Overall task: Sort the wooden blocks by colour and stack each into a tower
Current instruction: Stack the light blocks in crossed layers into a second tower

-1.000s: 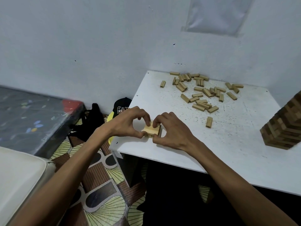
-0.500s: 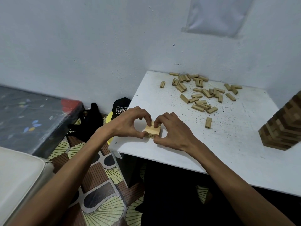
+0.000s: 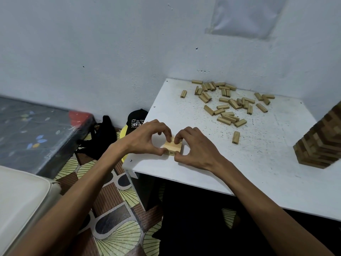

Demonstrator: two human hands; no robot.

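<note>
A low stack of pale wooden blocks (image 3: 173, 147) sits near the front left corner of the white table (image 3: 258, 163). My left hand (image 3: 147, 138) pinches its left side between thumb and fingers. My right hand (image 3: 193, 146) pinches its right side the same way. Several loose light-brown blocks (image 3: 227, 104) lie scattered at the back of the table, and one single block (image 3: 236, 137) lies apart nearer the middle. A tall tower of darker brown blocks (image 3: 321, 141) stands at the right edge of the view.
The wall rises right behind the table. Left of the table on the patterned floor lie a black cap (image 3: 137, 120) and a black bag (image 3: 99, 139). A dark mattress (image 3: 36, 130) and a pale cushion (image 3: 20, 196) fill the left side.
Both hands have stayed on the small pale stack, with only slight shifts of the fingers. The loose blocks and the dark tower have not moved.
</note>
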